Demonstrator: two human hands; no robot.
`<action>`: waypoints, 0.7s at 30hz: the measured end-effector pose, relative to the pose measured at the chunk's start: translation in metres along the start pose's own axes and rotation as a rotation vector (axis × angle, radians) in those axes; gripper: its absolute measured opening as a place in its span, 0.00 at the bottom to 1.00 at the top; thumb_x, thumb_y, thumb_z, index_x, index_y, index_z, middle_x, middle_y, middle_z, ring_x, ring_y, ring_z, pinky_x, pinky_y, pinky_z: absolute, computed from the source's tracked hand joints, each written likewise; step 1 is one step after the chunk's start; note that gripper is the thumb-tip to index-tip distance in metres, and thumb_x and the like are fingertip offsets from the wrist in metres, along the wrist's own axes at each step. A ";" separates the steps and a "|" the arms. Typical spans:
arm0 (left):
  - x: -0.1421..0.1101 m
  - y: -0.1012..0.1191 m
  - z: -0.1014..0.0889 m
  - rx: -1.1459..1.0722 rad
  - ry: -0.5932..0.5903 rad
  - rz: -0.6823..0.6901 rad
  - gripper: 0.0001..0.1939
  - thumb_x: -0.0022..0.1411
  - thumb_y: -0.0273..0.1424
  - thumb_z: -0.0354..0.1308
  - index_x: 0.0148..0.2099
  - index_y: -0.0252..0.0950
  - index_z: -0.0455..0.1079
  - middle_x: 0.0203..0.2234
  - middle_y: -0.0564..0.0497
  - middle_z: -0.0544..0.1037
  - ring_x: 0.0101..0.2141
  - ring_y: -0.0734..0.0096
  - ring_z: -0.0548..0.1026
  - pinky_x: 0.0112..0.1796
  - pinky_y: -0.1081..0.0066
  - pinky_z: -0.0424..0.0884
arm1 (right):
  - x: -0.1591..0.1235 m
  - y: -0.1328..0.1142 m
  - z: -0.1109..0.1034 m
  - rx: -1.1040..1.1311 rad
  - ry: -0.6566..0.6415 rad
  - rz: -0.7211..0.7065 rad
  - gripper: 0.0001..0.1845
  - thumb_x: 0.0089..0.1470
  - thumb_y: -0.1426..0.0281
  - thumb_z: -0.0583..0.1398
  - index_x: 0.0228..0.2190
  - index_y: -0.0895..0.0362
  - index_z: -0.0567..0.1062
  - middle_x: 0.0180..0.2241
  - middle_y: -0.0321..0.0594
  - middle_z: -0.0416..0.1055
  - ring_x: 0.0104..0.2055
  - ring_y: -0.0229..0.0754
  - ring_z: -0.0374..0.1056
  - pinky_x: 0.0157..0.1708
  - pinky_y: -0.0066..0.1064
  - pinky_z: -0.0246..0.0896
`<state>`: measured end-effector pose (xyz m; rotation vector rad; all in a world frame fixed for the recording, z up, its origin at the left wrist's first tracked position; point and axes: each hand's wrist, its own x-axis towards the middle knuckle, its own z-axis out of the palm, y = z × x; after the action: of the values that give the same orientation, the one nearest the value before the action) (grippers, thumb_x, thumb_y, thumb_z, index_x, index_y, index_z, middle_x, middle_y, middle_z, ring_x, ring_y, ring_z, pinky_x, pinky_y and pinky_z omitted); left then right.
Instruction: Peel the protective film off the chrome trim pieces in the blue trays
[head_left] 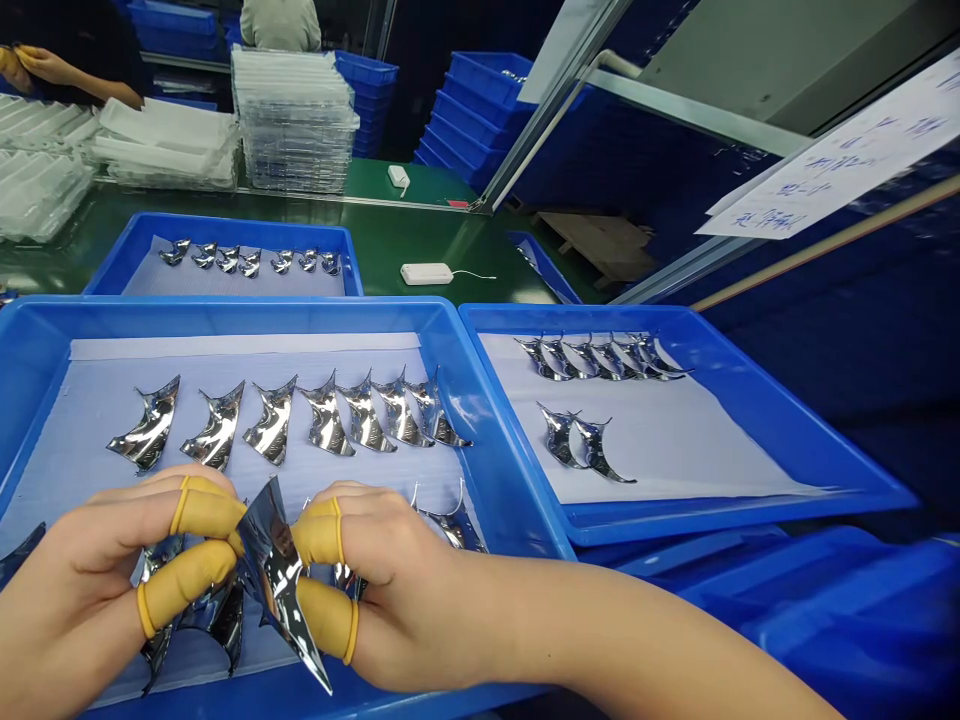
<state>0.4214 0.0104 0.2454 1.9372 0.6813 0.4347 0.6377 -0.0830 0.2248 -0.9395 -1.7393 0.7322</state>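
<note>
Hands: left hand [82, 580] and right hand [405, 580] held narrow and close together, both pinching one mirror-finish curved piece [274, 570], with yellow finger cots [202, 512] on the fingertips.

Held piece: tilted, over the front part of the near blue tray [225, 315], its lower tip just inside the tray's front rim.

Under the hands: more shiny pieces [217, 620] lie on the near tray's white sheet [247, 345], partly hidden by the fingers.

Beyond the hands: a row of seven shiny pieces [150, 425] lies on that sheet, its nearest pieces just past the fingers, leaving little room.

Right of the near tray: a second blue tray [675, 330] stands just beside its wall, holding overlapping pieces [592, 360] and a pair [577, 442], with open sheet around them.

Past the near tray: a third blue tray [225, 228] holds another row on a green bench [382, 235]. Farther left, a co-worker's hand [37, 65] shows.
</note>
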 end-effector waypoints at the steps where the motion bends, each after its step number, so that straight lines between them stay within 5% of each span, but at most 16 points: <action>1: -0.001 0.001 0.001 -0.002 0.025 -0.012 0.13 0.59 0.33 0.63 0.44 0.59 0.77 0.37 0.57 0.79 0.38 0.64 0.75 0.38 0.68 0.74 | 0.000 0.000 0.000 0.005 0.006 0.004 0.09 0.61 0.71 0.55 0.28 0.55 0.68 0.21 0.34 0.66 0.22 0.36 0.58 0.27 0.27 0.61; 8: -0.002 0.005 0.005 -0.092 0.015 -0.133 0.11 0.59 0.32 0.62 0.43 0.55 0.77 0.35 0.58 0.80 0.38 0.67 0.76 0.41 0.72 0.75 | -0.002 -0.003 -0.002 0.052 -0.036 0.081 0.09 0.58 0.73 0.56 0.26 0.55 0.67 0.21 0.32 0.61 0.23 0.35 0.55 0.27 0.27 0.60; 15: -0.005 -0.005 -0.004 -0.087 -0.147 -0.266 0.20 0.53 0.32 0.67 0.50 0.50 0.75 0.39 0.56 0.81 0.37 0.67 0.79 0.39 0.74 0.78 | 0.006 -0.006 -0.012 0.465 0.045 0.407 0.05 0.57 0.71 0.58 0.28 0.57 0.72 0.27 0.36 0.68 0.29 0.36 0.64 0.33 0.30 0.65; 21: -0.003 -0.005 -0.002 -0.033 -0.182 -0.159 0.19 0.49 0.27 0.66 0.44 0.50 0.76 0.42 0.57 0.80 0.41 0.66 0.76 0.47 0.72 0.75 | 0.008 -0.004 -0.012 0.631 0.088 0.546 0.05 0.54 0.71 0.61 0.27 0.56 0.70 0.26 0.32 0.66 0.28 0.34 0.60 0.32 0.30 0.60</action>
<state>0.4166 0.0122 0.2417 1.8489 0.6990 0.1676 0.6463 -0.0780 0.2358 -0.9727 -1.0517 1.4621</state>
